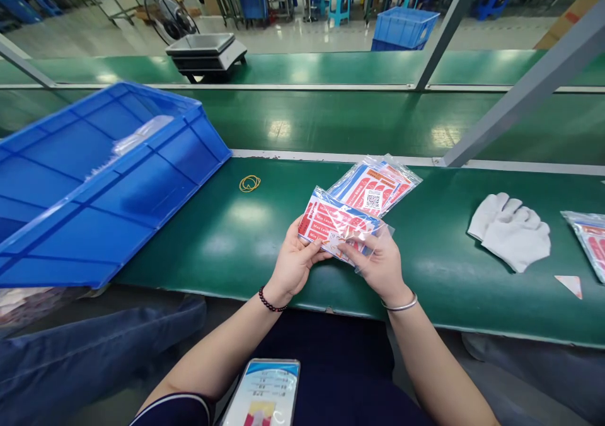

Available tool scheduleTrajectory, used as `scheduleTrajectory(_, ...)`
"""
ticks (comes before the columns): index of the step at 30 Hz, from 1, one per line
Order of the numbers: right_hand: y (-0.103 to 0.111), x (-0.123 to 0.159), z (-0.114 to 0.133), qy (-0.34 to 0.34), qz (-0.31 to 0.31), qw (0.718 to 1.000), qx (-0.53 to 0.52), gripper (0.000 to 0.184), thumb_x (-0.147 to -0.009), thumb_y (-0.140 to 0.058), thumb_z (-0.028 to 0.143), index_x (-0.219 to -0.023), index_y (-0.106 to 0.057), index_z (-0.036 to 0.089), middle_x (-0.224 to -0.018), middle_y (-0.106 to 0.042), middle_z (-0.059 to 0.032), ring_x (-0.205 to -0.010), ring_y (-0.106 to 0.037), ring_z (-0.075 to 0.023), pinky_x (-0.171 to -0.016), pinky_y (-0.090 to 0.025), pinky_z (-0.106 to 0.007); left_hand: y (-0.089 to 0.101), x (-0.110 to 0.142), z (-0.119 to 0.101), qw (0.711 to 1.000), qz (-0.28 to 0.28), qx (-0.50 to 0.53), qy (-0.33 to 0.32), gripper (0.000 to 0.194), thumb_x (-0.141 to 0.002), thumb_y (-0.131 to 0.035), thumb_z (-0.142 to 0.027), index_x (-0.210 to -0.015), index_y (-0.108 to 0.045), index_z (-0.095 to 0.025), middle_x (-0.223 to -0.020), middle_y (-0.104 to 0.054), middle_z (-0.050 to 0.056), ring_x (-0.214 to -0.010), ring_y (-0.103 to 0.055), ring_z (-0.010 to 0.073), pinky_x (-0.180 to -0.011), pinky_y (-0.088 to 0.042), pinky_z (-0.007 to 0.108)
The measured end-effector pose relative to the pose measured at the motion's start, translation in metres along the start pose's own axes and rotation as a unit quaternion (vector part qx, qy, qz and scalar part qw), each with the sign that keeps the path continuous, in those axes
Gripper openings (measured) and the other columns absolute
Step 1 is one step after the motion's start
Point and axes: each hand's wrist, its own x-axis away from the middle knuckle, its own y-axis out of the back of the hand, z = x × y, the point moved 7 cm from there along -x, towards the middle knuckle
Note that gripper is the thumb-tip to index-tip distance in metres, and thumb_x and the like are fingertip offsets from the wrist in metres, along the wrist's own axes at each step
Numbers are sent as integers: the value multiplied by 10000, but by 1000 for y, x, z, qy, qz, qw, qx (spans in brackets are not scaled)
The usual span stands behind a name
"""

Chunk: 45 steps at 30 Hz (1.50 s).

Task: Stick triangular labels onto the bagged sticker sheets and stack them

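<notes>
Between both hands I hold a clear plastic bag of red, white and blue printed labels point(326, 221), tilted above the green work surface. My left hand point(300, 256) grips its left lower edge, thumb on top. On the right end, my right hand point(373, 259) pinches the bag with thumb and fingers. Just beyond it lies a small pile of similar bagged labels point(373, 189), the top one showing a square printed code. The held bag partly covers that pile.
A large blue crate point(155, 186) leans at the left with clear plastic inside. Yellow rubber bands point(249, 183) lie near it. To the right are white gloves point(513, 230), a triangular scrap point(570, 285) and another label bag point(590, 237). A grey metal post point(520, 92) slants across the right.
</notes>
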Motion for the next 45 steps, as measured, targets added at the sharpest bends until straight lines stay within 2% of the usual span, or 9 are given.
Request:
scheduleTrajectory(5,6,-6,6,-42,-64,986,-151,168,-766,-751,363,-790,-692,208,-1254,-609,-88,-1154,-597,-251,-977,-509,-411,20,-2,7,995,-47,81,25,615,-708,-767,-115,-1231,-471,-242,-1021,-682,4,-766,-675,102,-656,-601,196)
scheduleTrajectory(8,20,-4,-5,-104,-141,951,-255,204,-793,-733,377,-828,-621,210,-959,-676,-41,-799,-669,-151,-691,-564,-290,39,-5,-1,985,-86,149,31,453,-761,-682,-60,-1155,-534,-228,-1030,-679,-5,-779,-672,70,-670,-578,147)
scheduleTrajectory(12,-1,4,-29,-185,-12,969,-166,303,-780,-726,453,-868,-628,181,-689,-638,-16,-565,-590,-127,-523,-508,-256,58,-5,-16,961,-131,240,36,282,-878,-503,-25,-1072,-569,-218,-944,-688,-24,-707,-661,38,-640,-564,131)
scheduleTrajectory(16,-28,7,-20,-97,49,994,14,432,-767,-697,527,-1013,-669,173,-957,-684,-110,-826,-637,-219,-723,-557,-379,57,-5,-19,953,-128,275,15,298,-900,-464,-16,-1067,-561,-243,-920,-699,-38,-716,-673,52,-657,-577,170)
scheduleTrajectory(22,-33,-3,26,-50,-5,992,-119,260,-853,-652,432,-974,-627,204,-836,-681,-39,-757,-642,-170,-705,-553,-318,45,3,2,983,-39,178,14,320,-732,-747,-105,-1001,-622,-223,-988,-703,-12,-833,-674,104,-771,-581,245)
scheduleTrajectory(26,6,3,68,90,-66,985,-132,67,-912,-572,193,-890,-631,218,-834,-672,-32,-781,-638,-157,-720,-533,-313,52,16,-44,977,-5,-38,-211,608,-657,-854,-278,-1210,-603,-317,-1271,-615,18,-1194,-557,176,-997,-499,314)
scheduleTrajectory(29,19,16,88,148,-37,984,-87,126,-893,-568,118,-915,-640,219,-825,-680,-36,-748,-639,-154,-673,-530,-304,24,31,-81,905,94,-215,-355,652,-668,-844,-363,-1267,-601,-283,-1246,-619,63,-1197,-541,217,-1029,-459,334)
scheduleTrajectory(32,28,25,85,119,-62,990,-46,85,-895,-577,151,-898,-641,207,-781,-674,-28,-699,-629,-137,-629,-512,-275,-13,37,-87,864,162,-320,-353,112,-855,-669,-265,-945,-706,-211,-889,-676,50,-866,-626,167,-776,-521,263)
scheduleTrajectory(45,46,-2,58,26,-171,977,-124,225,-889,-568,409,-798,-557,204,-700,-583,4,-602,-516,-112,-591,-457,-271,-65,8,-91,823,174,-427,-330,81,-887,-599,-256,-832,-633,-207,-825,-641,-6,-774,-591,115,-697,-475,197)
